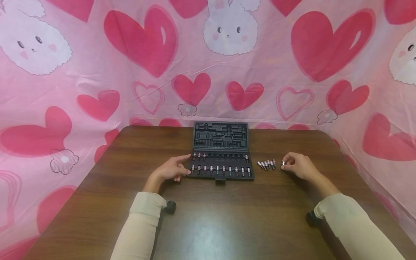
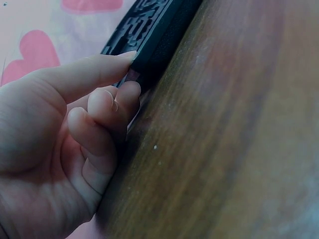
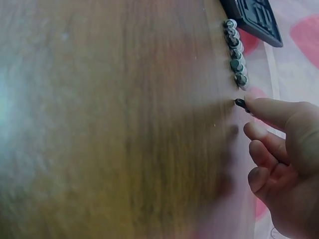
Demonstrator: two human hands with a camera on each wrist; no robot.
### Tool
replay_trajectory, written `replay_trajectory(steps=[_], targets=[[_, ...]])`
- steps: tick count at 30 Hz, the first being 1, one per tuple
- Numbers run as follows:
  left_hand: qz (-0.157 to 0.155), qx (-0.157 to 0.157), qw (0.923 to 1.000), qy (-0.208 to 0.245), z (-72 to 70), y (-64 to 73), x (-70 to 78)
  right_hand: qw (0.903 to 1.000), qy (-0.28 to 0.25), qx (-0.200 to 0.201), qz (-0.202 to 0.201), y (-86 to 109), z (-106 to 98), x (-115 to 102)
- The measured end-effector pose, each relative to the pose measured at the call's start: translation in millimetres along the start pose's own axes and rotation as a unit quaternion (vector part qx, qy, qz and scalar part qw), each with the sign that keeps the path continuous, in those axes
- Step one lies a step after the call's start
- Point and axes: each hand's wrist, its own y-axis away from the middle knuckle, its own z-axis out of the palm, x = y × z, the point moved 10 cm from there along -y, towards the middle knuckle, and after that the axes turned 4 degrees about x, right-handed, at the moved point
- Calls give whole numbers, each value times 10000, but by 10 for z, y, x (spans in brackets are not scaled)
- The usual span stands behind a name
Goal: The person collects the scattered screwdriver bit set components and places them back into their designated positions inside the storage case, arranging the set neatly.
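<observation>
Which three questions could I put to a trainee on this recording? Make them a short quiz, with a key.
1. True or false: the left hand touches the open case.
2. Which hand pinches a single metal bit? A: the left hand. B: the right hand. C: neither.
3. Fill in: the loose bits lie on the table to the person's ____ of the case.

Key: 1. True. 2. B. 3. right.
</observation>
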Motion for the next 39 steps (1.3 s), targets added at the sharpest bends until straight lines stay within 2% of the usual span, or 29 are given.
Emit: replay_trajectory(steps=[18, 23, 27, 39], targets=[[42, 22, 10000, 1, 5, -15, -8, 9988, 3, 483, 2, -35, 2, -107], [110, 13, 9999, 22, 5, -6, 4, 9979, -111, 634, -95, -67, 9, -198], [40, -5, 10000, 7, -2, 4, -5, 9975, -263, 641, -123, -123, 53, -303], [50, -12, 9999, -94, -6, 7, 6, 9963, -600, 588, -180, -284, 285, -647]])
